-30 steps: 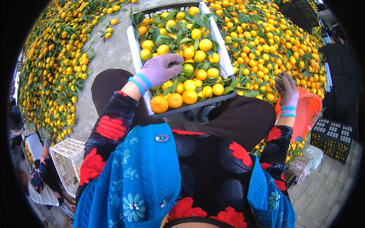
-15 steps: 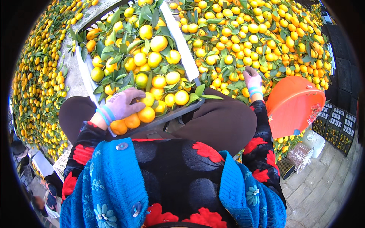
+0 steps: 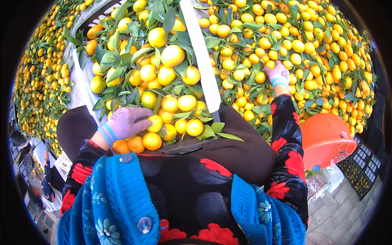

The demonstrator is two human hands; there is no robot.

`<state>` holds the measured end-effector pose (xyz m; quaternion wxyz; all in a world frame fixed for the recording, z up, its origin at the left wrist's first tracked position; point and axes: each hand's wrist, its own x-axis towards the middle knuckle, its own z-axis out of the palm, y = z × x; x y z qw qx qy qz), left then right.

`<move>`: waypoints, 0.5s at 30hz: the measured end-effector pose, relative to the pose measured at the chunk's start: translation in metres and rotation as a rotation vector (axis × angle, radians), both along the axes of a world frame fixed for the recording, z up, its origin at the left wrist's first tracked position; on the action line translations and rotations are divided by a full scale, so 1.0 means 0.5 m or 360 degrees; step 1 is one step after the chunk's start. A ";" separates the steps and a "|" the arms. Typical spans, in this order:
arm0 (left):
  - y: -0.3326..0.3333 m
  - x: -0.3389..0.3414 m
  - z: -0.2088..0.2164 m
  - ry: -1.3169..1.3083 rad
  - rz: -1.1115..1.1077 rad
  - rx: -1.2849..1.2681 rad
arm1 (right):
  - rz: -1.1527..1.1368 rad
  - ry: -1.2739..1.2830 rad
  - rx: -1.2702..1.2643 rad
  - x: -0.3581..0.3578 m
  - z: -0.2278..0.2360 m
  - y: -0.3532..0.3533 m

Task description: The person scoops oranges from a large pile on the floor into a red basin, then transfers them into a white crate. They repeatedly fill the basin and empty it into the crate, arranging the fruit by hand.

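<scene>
My left hand (image 3: 127, 122), in a pale purple glove, rests over the near left corner of a crate of leafy tangerines. Its fingers reach out against a yellow tangerine (image 3: 155, 123), with a gap between thumb and fingers. A white liner (image 3: 201, 53) hangs over the crate's right side, and the crate's dark near rim (image 3: 183, 146) shows by my lap. My right hand (image 3: 279, 75), gloved alike, is in the big heap of tangerines (image 3: 310, 69) to the right. Its thumb and fingers close around a yellow tangerine (image 3: 270, 64); the fingertips are partly hidden.
An orange plastic tub (image 3: 326, 141) stands beside my right forearm. Dark stacked crates (image 3: 361, 167) stand on the paved floor (image 3: 339, 212) beyond it. Another bank of tangerines (image 3: 41, 81) lies at the far left. A person (image 3: 47, 188) is at the lower left edge.
My right hand has reached farther into the heap, onto a tangerine. My left hand stays at the crate's near left corner. The whole view has shifted a little.
</scene>
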<state>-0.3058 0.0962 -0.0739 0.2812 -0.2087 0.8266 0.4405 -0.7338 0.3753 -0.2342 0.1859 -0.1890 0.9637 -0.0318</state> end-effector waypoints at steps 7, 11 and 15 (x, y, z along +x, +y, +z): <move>0.007 0.027 -0.022 0.0261 -0.0078 -0.0091 | -0.0668 -0.1122 -0.1660 0.097 0.181 0.018; 0.018 0.035 -0.042 0.0358 -0.0115 -0.0192 | -0.0157 -0.1339 -0.1914 0.206 0.369 -0.046; 0.020 0.035 -0.048 0.0240 -0.0059 -0.0110 | 0.0546 -0.1009 -0.1337 0.374 0.471 -0.114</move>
